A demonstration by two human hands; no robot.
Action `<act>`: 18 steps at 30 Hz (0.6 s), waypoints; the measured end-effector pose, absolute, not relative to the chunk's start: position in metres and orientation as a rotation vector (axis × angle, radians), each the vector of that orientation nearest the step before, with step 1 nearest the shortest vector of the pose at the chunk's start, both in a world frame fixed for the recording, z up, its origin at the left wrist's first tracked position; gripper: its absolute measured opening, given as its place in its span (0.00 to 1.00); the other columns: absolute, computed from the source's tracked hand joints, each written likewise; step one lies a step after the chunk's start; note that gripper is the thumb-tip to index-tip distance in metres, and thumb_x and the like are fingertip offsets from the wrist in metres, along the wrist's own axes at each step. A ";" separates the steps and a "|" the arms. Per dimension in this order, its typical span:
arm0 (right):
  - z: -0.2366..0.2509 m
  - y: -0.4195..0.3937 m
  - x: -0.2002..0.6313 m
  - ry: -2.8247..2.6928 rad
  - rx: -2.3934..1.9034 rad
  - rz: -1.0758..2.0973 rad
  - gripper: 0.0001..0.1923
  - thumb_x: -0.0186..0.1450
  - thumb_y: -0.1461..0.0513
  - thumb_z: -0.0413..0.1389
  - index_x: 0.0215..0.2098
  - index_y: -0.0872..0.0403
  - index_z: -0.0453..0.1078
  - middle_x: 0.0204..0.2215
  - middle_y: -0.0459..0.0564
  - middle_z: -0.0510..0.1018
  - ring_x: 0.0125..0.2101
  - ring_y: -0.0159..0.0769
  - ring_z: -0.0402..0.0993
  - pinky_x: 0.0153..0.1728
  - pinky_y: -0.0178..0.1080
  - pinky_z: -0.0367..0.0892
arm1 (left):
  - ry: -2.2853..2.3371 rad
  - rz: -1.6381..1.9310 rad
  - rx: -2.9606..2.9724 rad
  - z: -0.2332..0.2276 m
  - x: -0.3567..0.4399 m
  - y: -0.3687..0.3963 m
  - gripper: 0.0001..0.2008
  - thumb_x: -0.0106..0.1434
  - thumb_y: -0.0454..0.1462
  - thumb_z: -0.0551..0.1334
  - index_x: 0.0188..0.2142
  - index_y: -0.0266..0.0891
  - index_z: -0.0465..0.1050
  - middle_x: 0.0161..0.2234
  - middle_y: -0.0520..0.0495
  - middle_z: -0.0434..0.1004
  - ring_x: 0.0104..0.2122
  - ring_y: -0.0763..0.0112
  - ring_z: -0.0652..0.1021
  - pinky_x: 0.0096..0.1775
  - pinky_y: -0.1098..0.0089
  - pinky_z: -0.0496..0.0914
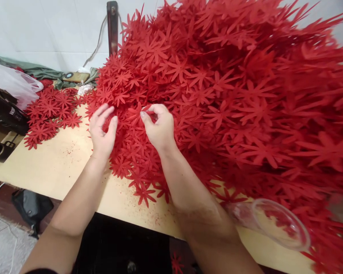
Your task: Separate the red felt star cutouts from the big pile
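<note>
A huge heap of red flower-shaped cutouts [223, 87] covers the right and middle of a pale wooden table [57, 163]. My left hand [102, 131] rests at the heap's left edge, fingers slightly apart, touching the cutouts. My right hand [157, 127] is beside it, thumb and fingers pinched on a red cutout [137, 112] at the heap's edge. A smaller, flatter pile of the same red cutouts [50, 114] lies apart at the left of the table.
A clear glass [274, 222] lies on its side near the table's front right edge. A black machine [4, 110] and a plastic bag [14, 85] stand at far left. A dark post [112, 26] with a cable rises against the white wall.
</note>
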State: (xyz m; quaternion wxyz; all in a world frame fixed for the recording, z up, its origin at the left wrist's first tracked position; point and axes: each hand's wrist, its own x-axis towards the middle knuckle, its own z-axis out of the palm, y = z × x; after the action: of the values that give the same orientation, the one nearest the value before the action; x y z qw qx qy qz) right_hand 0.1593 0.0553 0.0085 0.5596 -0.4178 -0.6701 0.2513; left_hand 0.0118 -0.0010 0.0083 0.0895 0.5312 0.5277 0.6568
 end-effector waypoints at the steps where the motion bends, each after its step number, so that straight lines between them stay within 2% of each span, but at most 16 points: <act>1: 0.009 0.053 0.158 -1.600 -0.971 0.640 0.07 0.61 0.58 0.53 0.29 0.52 0.63 0.31 0.49 0.72 0.36 0.38 0.71 0.43 0.44 0.67 | 1.512 1.901 1.600 0.009 0.017 -0.003 0.13 0.56 0.42 0.65 0.41 0.42 0.77 0.48 0.46 0.75 0.52 0.65 0.72 0.59 0.62 0.60; 3: 0.011 0.048 0.155 -1.648 -0.938 0.726 0.09 0.62 0.55 0.52 0.29 0.52 0.61 0.27 0.47 0.72 0.31 0.35 0.71 0.38 0.41 0.67 | 1.394 1.814 1.552 0.007 0.027 -0.004 0.13 0.55 0.42 0.66 0.39 0.41 0.77 0.41 0.47 0.78 0.44 0.68 0.76 0.53 0.65 0.66; 5: 0.013 0.043 0.152 -1.698 -0.909 0.762 0.10 0.62 0.54 0.53 0.28 0.51 0.61 0.26 0.45 0.73 0.30 0.33 0.71 0.36 0.38 0.66 | 1.309 1.771 1.414 0.003 0.034 -0.002 0.11 0.53 0.42 0.67 0.36 0.40 0.77 0.36 0.49 0.78 0.38 0.71 0.76 0.46 0.68 0.69; 9: 0.015 0.038 0.149 -1.737 -0.897 0.807 0.09 0.60 0.56 0.54 0.29 0.51 0.62 0.27 0.45 0.74 0.30 0.33 0.72 0.35 0.37 0.66 | 1.229 1.796 1.107 0.000 0.036 0.002 0.08 0.51 0.39 0.68 0.29 0.39 0.73 0.26 0.54 0.73 0.28 0.78 0.72 0.35 0.74 0.68; 13: 0.013 0.041 0.149 -1.722 -0.808 0.916 0.07 0.60 0.57 0.55 0.33 0.52 0.63 0.30 0.45 0.75 0.32 0.31 0.73 0.37 0.37 0.67 | 1.209 1.864 1.022 0.002 0.033 0.003 0.06 0.52 0.38 0.68 0.27 0.39 0.73 0.25 0.55 0.73 0.27 0.79 0.72 0.35 0.75 0.68; 18: 0.012 0.049 0.155 -1.684 -0.808 0.917 0.07 0.58 0.58 0.55 0.32 0.53 0.63 0.28 0.44 0.73 0.30 0.29 0.71 0.36 0.36 0.67 | 1.227 1.892 0.923 0.002 0.023 0.006 0.08 0.55 0.41 0.66 0.27 0.39 0.72 0.24 0.55 0.73 0.23 0.79 0.71 0.35 0.74 0.69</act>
State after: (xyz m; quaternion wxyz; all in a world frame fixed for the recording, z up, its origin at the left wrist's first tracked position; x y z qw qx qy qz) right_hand 0.1548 0.0493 0.0118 0.5061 -0.3349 -0.6980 0.3802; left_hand 0.0229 0.0056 0.0023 0.3452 0.3553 0.4728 0.7287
